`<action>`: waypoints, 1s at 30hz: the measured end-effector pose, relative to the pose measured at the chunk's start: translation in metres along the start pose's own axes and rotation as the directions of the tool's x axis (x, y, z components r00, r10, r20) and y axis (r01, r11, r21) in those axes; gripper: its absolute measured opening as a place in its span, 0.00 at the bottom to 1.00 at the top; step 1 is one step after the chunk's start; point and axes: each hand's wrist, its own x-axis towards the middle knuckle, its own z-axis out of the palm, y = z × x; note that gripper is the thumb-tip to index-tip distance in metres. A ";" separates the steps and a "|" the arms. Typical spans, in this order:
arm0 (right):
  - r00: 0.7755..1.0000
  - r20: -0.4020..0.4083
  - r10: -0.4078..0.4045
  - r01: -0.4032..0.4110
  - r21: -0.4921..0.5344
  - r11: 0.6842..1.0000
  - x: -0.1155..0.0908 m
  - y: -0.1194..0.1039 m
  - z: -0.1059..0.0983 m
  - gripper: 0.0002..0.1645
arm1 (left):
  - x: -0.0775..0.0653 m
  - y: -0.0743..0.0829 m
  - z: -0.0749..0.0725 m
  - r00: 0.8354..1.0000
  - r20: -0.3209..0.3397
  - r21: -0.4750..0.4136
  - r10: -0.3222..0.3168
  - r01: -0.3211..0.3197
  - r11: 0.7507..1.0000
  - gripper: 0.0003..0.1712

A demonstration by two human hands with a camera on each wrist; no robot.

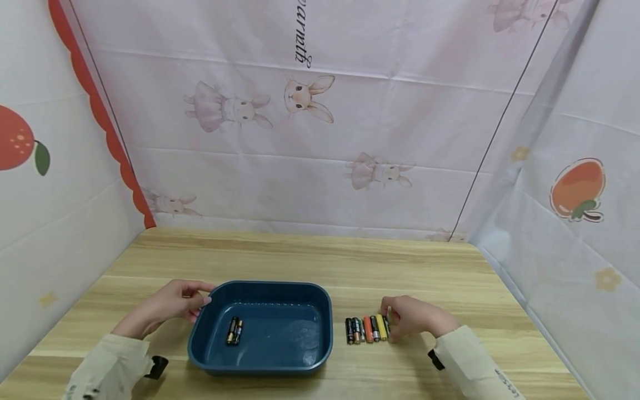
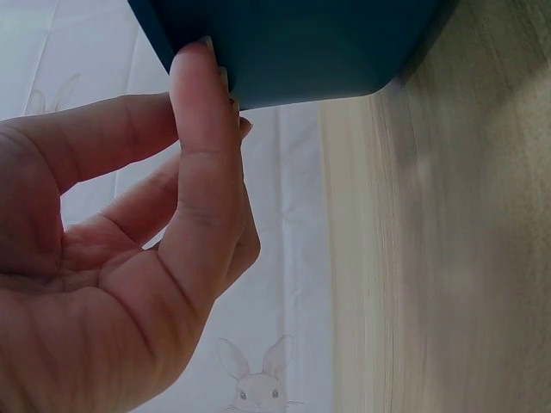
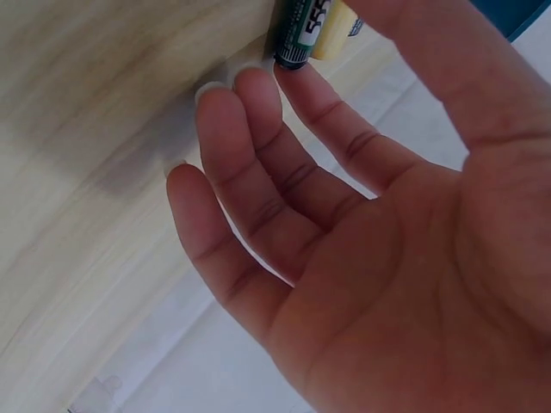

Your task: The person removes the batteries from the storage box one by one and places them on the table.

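Note:
In the head view, a dark blue rectangular tray (image 1: 280, 339) sits on the wooden table. Two black-and-copper batteries (image 1: 235, 331) lie side by side inside it, towards its left. My left hand (image 1: 172, 304) holds the tray's upper left rim; its bent fingers (image 2: 202, 112) meet the wall in the left wrist view. To the tray's right, several batteries (image 1: 369, 329) lie in a row. My right hand (image 1: 412, 316) is at the row's right end, thumb and index finger at the ends of a dark green battery (image 3: 301, 33). A yellow battery (image 3: 334, 33) lies beside that one.
The wooden table (image 1: 420, 266) reaches back to a printed cloth wall (image 1: 280, 194). More white cloth hangs on the left (image 1: 55, 222) and on the right (image 1: 560, 261).

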 end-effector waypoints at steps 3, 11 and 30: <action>1.000 0.000 0.001 -0.001 -0.004 1.000 0.000 0.000 0.000 0.24 | 0.000 0.000 0.000 1.000 -0.007 0.002 -0.003 0.003 1.000 0.23; 1.000 0.003 0.016 -0.016 -0.002 1.000 0.000 0.000 0.001 0.26 | 0.000 0.001 0.000 1.000 -0.013 0.008 -0.011 0.012 1.000 0.23; 0.998 -0.049 -0.051 0.048 -0.047 0.998 -0.002 -0.012 -0.013 0.20 | 0.000 0.002 0.001 1.000 -0.019 -0.006 -0.024 0.024 1.000 0.22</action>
